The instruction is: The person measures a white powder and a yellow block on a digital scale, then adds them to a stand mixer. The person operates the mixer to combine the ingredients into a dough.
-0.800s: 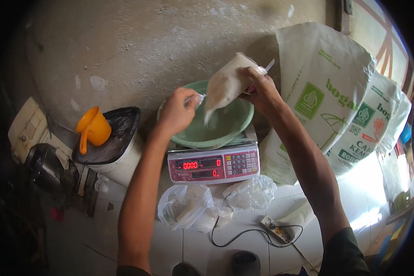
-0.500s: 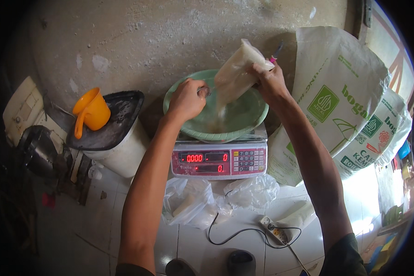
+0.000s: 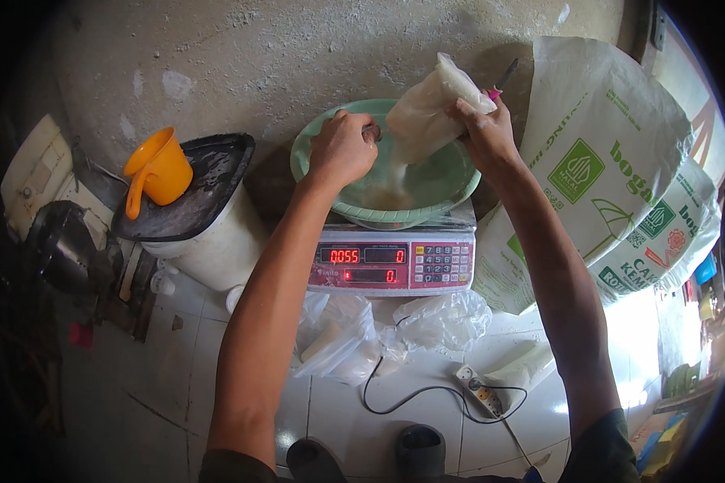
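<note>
Head view: right hand (image 3: pixel 489 133) clasps powder-filled bag (image 3: pixel 433 109), pink-handled blade (image 3: pixel 505 76); left hand (image 3: pixel 342 146) fingers curled in, contents unclear.

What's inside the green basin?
A small heap of pale grains lies in the basin, with more streaming from the bag in the right hand. The bag and left hand cover parts of the interior.
</note>
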The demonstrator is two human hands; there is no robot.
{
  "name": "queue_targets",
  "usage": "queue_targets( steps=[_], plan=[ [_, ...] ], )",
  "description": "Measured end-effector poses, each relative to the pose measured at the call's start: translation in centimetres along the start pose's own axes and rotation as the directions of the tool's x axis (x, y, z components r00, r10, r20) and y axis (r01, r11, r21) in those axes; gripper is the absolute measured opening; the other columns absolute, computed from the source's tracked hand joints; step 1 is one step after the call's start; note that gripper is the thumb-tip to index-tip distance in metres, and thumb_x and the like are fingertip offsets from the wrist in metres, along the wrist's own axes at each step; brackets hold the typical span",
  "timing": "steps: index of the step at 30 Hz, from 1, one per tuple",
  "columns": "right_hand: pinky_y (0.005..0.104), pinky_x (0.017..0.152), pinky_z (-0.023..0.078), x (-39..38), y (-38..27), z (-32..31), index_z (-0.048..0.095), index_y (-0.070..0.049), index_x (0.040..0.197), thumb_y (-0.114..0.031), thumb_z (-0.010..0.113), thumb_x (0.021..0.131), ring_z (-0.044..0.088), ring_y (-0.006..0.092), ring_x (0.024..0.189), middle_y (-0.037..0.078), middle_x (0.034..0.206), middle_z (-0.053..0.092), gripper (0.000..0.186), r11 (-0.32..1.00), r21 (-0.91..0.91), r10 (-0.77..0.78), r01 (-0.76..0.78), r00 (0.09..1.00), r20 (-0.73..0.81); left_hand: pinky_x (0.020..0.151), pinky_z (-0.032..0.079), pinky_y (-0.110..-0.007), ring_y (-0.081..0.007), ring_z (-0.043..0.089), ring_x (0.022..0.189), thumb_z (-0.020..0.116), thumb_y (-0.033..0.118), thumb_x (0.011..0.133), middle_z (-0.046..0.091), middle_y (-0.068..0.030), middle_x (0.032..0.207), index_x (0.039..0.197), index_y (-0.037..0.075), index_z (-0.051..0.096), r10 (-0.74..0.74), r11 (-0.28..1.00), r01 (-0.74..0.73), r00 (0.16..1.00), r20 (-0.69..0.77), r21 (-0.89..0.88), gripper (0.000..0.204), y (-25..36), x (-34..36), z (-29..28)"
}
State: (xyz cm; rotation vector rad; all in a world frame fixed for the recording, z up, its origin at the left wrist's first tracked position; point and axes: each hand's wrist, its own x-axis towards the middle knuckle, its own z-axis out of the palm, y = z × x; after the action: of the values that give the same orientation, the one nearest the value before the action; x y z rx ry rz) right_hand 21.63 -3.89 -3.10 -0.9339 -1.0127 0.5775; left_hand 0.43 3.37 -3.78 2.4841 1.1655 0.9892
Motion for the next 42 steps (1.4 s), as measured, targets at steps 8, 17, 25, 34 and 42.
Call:
queue_targets(
  steps=[8, 17, 25, 34, 42],
  plan=[
    [0.0342, 0.081, 0.052, -0.4, -0.4, -0.4, 0.043, 0.003, 0.116, -0.012, 0.073, 0.080, 0.062, 0.0216, 0.093, 0.013, 0.101, 0.060, 0.049, 0.998, -0.029, -0.055, 0.056, 0.998, 0.036, 0.089, 0.046, -0.047, -0.0332, 0.058, 0.106, 0.055, 0.018, 0.086, 0.060, -0.0139, 0.110, 0.098, 0.013, 0.069, -0.001, 1.000, 0.002, 0.999, -0.033, 0.014, 0.019, 0.3, 0.3, 0.2],
    [0.0312, 0.082, 0.050, -0.9, -1.1, -0.1, 0.045, 0.002, 0.111, -0.011, 0.072, 0.081, 0.062, 0.0187, 0.089, 0.011, 0.094, 0.061, 0.042, 0.998, -0.031, -0.059, 0.058, 0.998, -0.025, 0.090, 0.046, -0.048, -0.0353, 0.058, 0.106, 0.054, 0.019, 0.087, 0.060, -0.0153, 0.110, 0.097, 0.014, 0.069, -0.023, 1.000, 0.023, 0.999, -0.040, 0.008, 0.019, 1.0, 0.6, -0.2],
    [0.0302, 0.081, 0.049, -0.6, -1.5, -0.3, 0.046, 0.002, 0.109, -0.009, 0.068, 0.085, 0.063, 0.0168, 0.086, 0.009, 0.091, 0.064, 0.034, 0.992, -0.066, -0.104, 0.105, 0.994, 0.019, 0.091, 0.045, -0.048, -0.0355, 0.057, 0.108, 0.050, 0.021, 0.089, 0.059, -0.0151, 0.112, 0.097, 0.015, 0.068, -0.034, 0.999, 0.034, 0.999, -0.028, 0.007, 0.020, 0.8, 0.6, 0.1],
    [0.0294, 0.082, 0.049, -0.5, -1.0, -0.6, 0.047, 0.002, 0.111, -0.012, 0.067, 0.086, 0.063, 0.0170, 0.089, 0.010, 0.092, 0.066, 0.034, 0.995, -0.016, -0.094, 0.094, 0.995, 0.034, 0.092, 0.044, -0.044, -0.0361, 0.056, 0.108, 0.052, 0.022, 0.092, 0.058, -0.0176, 0.110, 0.098, 0.011, 0.067, -0.011, 1.000, 0.010, 0.999, -0.038, -0.024, 0.020, -0.1, 0.5, 0.2],
    [0.0295, 0.081, 0.050, 0.1, -0.6, -0.6, 0.048, 0.002, 0.111, -0.012, 0.067, 0.087, 0.063, 0.0171, 0.088, 0.010, 0.093, 0.065, 0.034, 0.995, 0.001, -0.103, 0.103, 0.993, 0.055, 0.094, 0.043, -0.048, -0.0357, 0.054, 0.112, 0.050, 0.023, 0.091, 0.056, -0.0155, 0.116, 0.101, 0.016, 0.068, -0.021, 1.000, 0.021, 0.999, -0.028, -0.005, 0.022, -0.5, 0.6, 0.2]
  ],
)
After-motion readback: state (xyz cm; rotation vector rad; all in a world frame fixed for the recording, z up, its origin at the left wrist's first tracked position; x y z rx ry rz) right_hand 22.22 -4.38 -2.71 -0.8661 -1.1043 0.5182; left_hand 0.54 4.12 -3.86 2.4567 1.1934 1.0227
